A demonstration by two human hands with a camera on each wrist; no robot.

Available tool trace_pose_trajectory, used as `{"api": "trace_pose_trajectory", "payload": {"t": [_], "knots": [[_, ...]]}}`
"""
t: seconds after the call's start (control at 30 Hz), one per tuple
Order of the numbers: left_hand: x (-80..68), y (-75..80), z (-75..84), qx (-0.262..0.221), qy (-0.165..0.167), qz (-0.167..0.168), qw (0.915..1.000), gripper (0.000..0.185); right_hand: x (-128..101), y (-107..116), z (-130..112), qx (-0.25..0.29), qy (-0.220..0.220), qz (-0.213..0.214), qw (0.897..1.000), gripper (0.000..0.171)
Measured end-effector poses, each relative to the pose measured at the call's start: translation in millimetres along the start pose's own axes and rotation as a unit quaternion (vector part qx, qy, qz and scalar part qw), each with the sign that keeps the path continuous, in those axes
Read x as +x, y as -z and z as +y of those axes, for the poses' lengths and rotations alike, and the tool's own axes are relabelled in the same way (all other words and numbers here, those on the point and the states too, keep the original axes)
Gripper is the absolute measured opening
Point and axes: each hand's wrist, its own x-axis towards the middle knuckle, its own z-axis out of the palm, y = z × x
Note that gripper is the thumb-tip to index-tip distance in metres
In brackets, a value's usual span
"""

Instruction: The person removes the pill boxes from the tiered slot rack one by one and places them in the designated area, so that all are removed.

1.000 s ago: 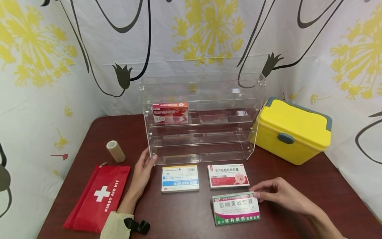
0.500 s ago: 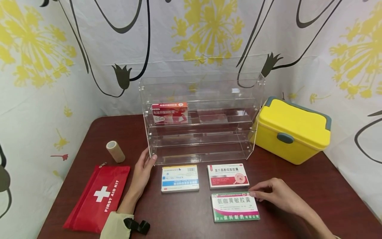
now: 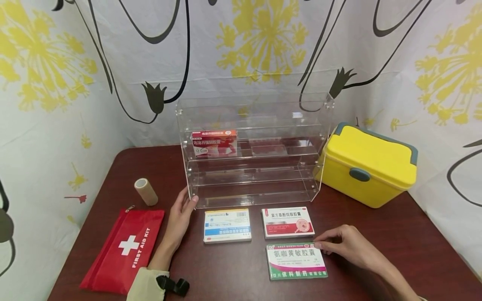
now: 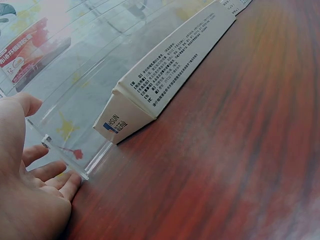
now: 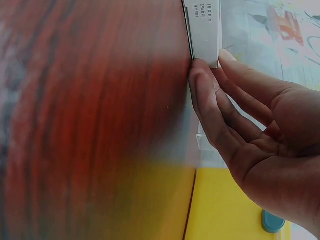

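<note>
The right hand [image 3: 348, 246] rested on the table [image 3: 376, 225] with relaxed fingertips [image 5: 200, 75] touching the upper right corner of the green-and-white box [image 3: 296, 261], which lay flat at the front. The left hand [image 3: 180, 215], fingers extended, touched the acrylic rack [image 3: 252, 167] at its front left corner.

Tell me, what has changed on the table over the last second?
The green-edged medicine box, tilted up a second ago, now lies flat on the table; the right hand still touches its upper right corner. The left hand stays against the clear rack; the other boxes have not moved.
</note>
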Motion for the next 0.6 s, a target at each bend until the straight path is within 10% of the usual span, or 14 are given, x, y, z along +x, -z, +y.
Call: {"api": "trace_pose_trajectory", "payload": {"t": [0.6], "knots": [[0.3, 0.4, 1.8, -0.021, 0.005, -0.008, 0.9997, 0.056, 2.4, -1.1, -2.7, -0.005, -0.010, -0.005, 1.000, 0.021]]}}
